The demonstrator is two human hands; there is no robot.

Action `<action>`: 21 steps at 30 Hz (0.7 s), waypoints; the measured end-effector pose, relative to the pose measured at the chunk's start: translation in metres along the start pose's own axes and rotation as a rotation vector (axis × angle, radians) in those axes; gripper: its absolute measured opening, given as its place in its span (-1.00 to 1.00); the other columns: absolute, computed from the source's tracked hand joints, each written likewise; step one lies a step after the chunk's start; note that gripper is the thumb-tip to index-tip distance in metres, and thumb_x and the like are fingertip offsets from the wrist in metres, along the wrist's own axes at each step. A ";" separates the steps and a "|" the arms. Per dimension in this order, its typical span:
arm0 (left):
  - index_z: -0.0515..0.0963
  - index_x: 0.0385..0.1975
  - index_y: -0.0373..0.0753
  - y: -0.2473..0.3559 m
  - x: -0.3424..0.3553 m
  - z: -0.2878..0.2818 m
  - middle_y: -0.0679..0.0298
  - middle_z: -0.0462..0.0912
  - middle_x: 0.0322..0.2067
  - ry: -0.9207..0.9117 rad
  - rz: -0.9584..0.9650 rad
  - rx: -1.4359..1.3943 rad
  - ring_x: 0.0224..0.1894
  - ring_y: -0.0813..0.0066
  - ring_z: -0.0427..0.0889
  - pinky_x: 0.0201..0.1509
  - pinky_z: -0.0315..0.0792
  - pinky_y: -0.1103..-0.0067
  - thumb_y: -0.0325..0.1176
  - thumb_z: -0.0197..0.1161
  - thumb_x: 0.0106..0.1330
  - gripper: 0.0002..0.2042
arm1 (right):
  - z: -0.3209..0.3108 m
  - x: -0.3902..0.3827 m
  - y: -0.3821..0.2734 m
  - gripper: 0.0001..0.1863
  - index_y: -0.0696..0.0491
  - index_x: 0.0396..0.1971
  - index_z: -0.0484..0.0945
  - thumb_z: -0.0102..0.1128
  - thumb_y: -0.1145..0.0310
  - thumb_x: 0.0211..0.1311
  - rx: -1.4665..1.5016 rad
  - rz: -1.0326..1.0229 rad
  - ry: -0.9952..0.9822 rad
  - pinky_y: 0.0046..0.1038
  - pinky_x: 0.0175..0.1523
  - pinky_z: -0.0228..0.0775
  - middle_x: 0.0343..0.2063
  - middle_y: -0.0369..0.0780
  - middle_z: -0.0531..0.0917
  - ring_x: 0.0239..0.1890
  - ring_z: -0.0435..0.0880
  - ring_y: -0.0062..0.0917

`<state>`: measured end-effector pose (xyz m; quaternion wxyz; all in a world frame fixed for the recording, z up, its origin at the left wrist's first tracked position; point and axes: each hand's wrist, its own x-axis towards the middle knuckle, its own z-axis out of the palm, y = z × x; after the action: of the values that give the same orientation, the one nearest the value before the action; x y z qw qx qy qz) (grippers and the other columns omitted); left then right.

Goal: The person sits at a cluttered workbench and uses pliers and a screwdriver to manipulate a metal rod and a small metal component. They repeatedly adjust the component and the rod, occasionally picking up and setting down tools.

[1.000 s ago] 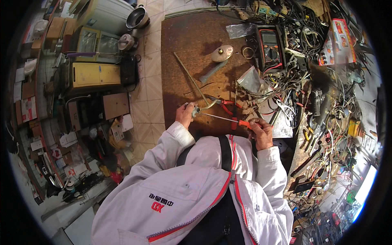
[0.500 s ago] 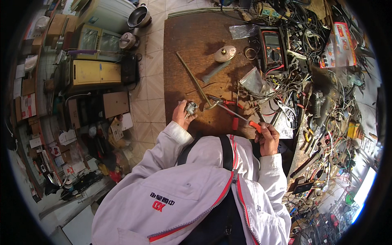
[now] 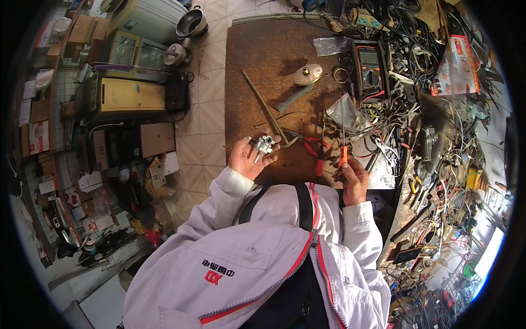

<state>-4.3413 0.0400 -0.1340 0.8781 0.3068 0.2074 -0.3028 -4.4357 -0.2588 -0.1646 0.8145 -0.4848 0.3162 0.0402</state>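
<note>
My left hand (image 3: 241, 160) holds a small silver metal fitting (image 3: 265, 143) with a round dark opening, resting on and between the fingers above the table's near edge. My right hand (image 3: 355, 180) is closed round the orange handle of a screwdriver (image 3: 343, 156). Its thin shaft points away from me, toward a clear plastic bag (image 3: 348, 111). Between my hands lie red-handled pliers (image 3: 319, 164) on the brown wooden table (image 3: 246, 49). A long thin metal rod (image 3: 262, 103) with a bent near end lies beyond my left hand.
Farther off on the table are an oval metal piece with a knob (image 3: 307, 74), a grey strip (image 3: 295, 98) and a ring (image 3: 339, 74). A multimeter (image 3: 371, 71) stands at the right, beside tangled cables (image 3: 413, 41) and heaped tools. Left of the table is a tiled floor (image 3: 209, 109).
My right hand has swung the screwdriver from pointing left, toward the pliers, to pointing away from me. The left hand has turned the fitting, showing its opening, and opened its fingers somewhat.
</note>
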 end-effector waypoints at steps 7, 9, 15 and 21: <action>0.37 0.25 -0.19 0.005 -0.005 0.009 -0.04 0.34 0.28 -0.178 0.004 0.024 0.30 0.07 0.35 0.26 0.33 0.22 -0.01 -0.13 0.38 -0.46 | 0.032 0.024 -0.006 -0.48 0.38 0.15 0.33 0.24 0.43 0.29 -0.116 -0.042 0.009 -0.57 -0.12 0.45 -0.17 -0.16 0.65 -0.19 0.60 -0.60; 0.34 0.27 -0.20 0.005 -0.008 0.014 -0.04 0.30 0.31 -0.183 0.011 0.025 0.33 0.07 0.31 0.28 0.31 0.21 -0.03 -0.12 0.36 -0.45 | 0.034 0.032 -0.003 -0.47 0.38 0.16 0.32 0.23 0.43 0.30 -0.125 -0.032 0.003 -0.58 -0.03 0.43 -0.11 -0.12 0.63 -0.11 0.59 -0.58; 0.22 0.34 -0.28 0.007 -0.014 0.028 -0.04 0.22 0.35 -0.229 0.063 0.129 0.39 0.08 0.22 0.35 0.23 0.19 -0.06 -0.10 0.34 -0.38 | 0.043 0.031 0.012 -0.31 0.36 0.21 0.27 0.36 0.37 0.16 -0.567 -0.371 0.080 -0.36 0.04 0.47 -0.10 0.03 0.64 -0.09 0.66 -0.25; 0.19 0.35 -0.33 0.006 -0.018 0.034 -0.07 0.22 0.35 -0.282 0.081 0.109 0.39 0.06 0.23 0.35 0.23 0.20 -0.06 -0.10 0.34 -0.36 | 0.074 -0.008 -0.025 -0.45 0.25 0.09 0.42 0.32 0.40 0.07 -1.197 -0.480 0.184 -0.24 0.00 0.46 -0.10 0.07 0.58 -0.09 0.60 -0.03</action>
<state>-4.3441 0.0282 -0.0967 0.8921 0.3166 0.0528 -0.3180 -4.3979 -0.2096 -0.1165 0.3596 -0.9133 0.1904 -0.0154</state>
